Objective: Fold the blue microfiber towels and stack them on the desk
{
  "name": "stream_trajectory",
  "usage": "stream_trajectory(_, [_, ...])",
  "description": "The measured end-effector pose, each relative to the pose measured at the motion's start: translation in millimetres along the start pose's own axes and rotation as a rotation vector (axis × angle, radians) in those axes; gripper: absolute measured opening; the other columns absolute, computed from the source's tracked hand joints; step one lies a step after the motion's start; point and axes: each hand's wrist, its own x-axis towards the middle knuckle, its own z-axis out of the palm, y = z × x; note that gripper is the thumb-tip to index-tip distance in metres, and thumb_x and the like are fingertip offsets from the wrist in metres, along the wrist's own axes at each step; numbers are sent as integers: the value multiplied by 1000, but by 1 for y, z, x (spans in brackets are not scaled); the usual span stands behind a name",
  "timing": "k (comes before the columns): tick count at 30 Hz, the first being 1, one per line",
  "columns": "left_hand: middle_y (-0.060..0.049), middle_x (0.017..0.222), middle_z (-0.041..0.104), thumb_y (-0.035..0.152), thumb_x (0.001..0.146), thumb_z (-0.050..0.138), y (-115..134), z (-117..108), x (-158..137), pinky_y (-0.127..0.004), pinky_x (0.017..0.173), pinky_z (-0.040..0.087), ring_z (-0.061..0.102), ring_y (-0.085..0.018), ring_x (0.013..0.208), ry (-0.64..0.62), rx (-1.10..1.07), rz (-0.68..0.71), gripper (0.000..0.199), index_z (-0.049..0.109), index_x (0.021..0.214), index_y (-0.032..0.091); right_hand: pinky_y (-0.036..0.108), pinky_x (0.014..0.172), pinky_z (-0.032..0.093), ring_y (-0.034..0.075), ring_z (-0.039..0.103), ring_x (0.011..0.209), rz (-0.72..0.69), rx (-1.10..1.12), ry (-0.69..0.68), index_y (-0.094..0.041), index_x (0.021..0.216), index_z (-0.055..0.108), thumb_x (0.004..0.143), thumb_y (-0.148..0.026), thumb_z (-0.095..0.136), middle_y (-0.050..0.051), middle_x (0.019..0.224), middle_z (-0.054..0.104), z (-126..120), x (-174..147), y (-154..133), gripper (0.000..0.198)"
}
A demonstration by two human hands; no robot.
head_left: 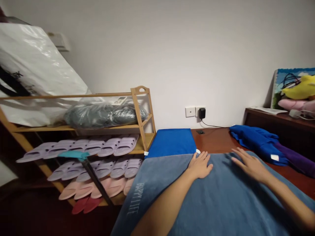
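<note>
Blue-grey cloth (221, 203): nearest my camera, running off the bottom of my feed under both forearms; it lies spread over the reddish-brown worktop (213, 139), its far edge meeting a folded blue cloth.
Lettering (134, 198): stitched or printed near the cloth's left edge; I read it as "HAPPY LIFE", turned sideways to me.
Left hand (200, 165): palm down near the far edge, fingers spread, grip wide and holding nothing I can see; I judge the flat palm keeps the fabric smooth and steady.
Right hand (252, 165): fingers extended, grip wide and free of any object; slightly blurred, so I cannot tell whether it touches the cloth or hangs just over it. The spacing probably spreads pressure across the width.
Folded blue cloth (169, 141): flat against the wall side, likely put there out of the way.
Blue bundle (256, 139): heaped on the right, beside a purple cloth (297, 159).
Black adapter (202, 113): plugged into the wall, its cord trailing right.
Wooden rack (141, 114): on the left, lilac slippers (125, 144) ranged in rows above pink slippers (115, 186), presumably to save room; a plastic-wrapped bundle (98, 114) rests higher up.
</note>
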Motion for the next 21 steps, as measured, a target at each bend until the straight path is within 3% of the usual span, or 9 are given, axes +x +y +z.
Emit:
stream_trajectory(1, [-9, 152, 20, 50, 94, 16, 0, -1, 0, -49, 112, 6, 13, -21, 140, -10, -3, -5, 63, 27, 145, 14, 48, 111, 24, 23, 21, 138, 126, -38, -73, -24, 142, 33, 86, -60, 26, 6, 150, 22, 7, 16, 25, 67])
stream_trajectory(4, [-8, 153, 19, 51, 94, 15, 0, -1, -1, -48, 112, 5, 12, -20, 141, -26, -16, 1, 64, 26, 146, 15, 53, 108, 24, 25, 17, 138, 219, -59, -124, -23, 143, 32, 86, -58, 21, 8, 149, 23, 39, 37, 81, 68])
stream_trajectory(7, [-7, 153, 18, 52, 94, 14, -1, -1, -3, -48, 112, 3, 11, -20, 141, -23, -17, 8, 64, 24, 146, 16, 52, 107, 26, 25, 18, 138, 213, -105, -71, -27, 143, 31, 84, -63, 19, 6, 150, 23, 59, 34, 98, 70])
stream_trajectory(9, [-7, 154, 17, 51, 94, 14, 0, -2, -4, -48, 112, 3, 10, -20, 141, -28, -15, -1, 64, 23, 146, 15, 53, 105, 28, 28, 23, 137, 155, -179, 8, -22, 141, 37, 85, -62, 22, 11, 147, 30, 55, 29, 88, 70])
stream_trajectory(12, [-7, 154, 17, 50, 94, 15, 2, -5, -6, -48, 112, 4, 11, -20, 141, -47, -18, -9, 64, 23, 147, 15, 55, 101, 31, 35, 26, 134, 13, -334, 252, -9, 132, 48, 87, -53, 27, 21, 139, 39, 34, 18, 59, 67])
stream_trajectory(14, [-8, 153, 17, 50, 94, 15, 3, -5, -6, -49, 112, 4, 11, -20, 141, -50, -18, -6, 65, 23, 147, 14, 57, 97, 34, 37, 28, 133, -62, -360, 343, -11, 125, 55, 88, -48, 27, 21, 137, 42, 21, 3, 38, 59])
stream_trajectory(18, [-7, 153, 18, 50, 94, 15, 3, -3, -5, -48, 112, 6, 12, -20, 141, -39, 9, -9, 63, 25, 146, 15, 56, 92, 43, 32, 40, 127, -130, -152, 191, -31, 122, 57, 85, -53, 35, 6, 138, 45, 13, -62, -6, 48])
stream_trajectory(19, [-7, 153, 19, 49, 94, 16, 3, -3, -5, -48, 112, 7, 13, -20, 140, -28, 21, -14, 62, 26, 145, 15, 52, 91, 45, 30, 46, 122, -94, -66, 215, -32, 127, 52, 84, -55, 40, 6, 137, 46, 14, -84, -19, 51])
stream_trajectory(21, [-9, 152, 24, 48, 94, 19, 5, -3, -5, -48, 111, 10, 17, -21, 139, -1, 41, -20, 60, 30, 144, 15, 40, 87, 52, 24, 57, 111, -205, 126, 213, -38, 125, 52, 81, -53, 49, 0, 127, 56, 18, -131, -49, 47])
